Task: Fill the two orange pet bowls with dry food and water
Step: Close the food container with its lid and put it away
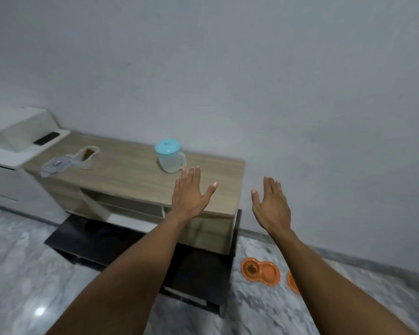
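An orange double pet bowl (261,271) lies on the floor right of the cabinet; its left cup holds a little brown dry food. A second orange bowl (292,281) is mostly hidden behind my right forearm. On the wooden cabinet top (121,163) stand a clear water jug with a blue lid (169,156) and an opened bag of dry food (87,156). My left hand (191,193) hovers flat and open just in front of the jug. My right hand (271,204) is open in the air beyond the cabinet's right end.
A white printer (22,131) with a black phone (46,138) on it sits on a white drawer unit at the left. A low black stand (102,240) lies under the cabinet. Grey marble floor (22,274) spreads around; a plain wall is behind.
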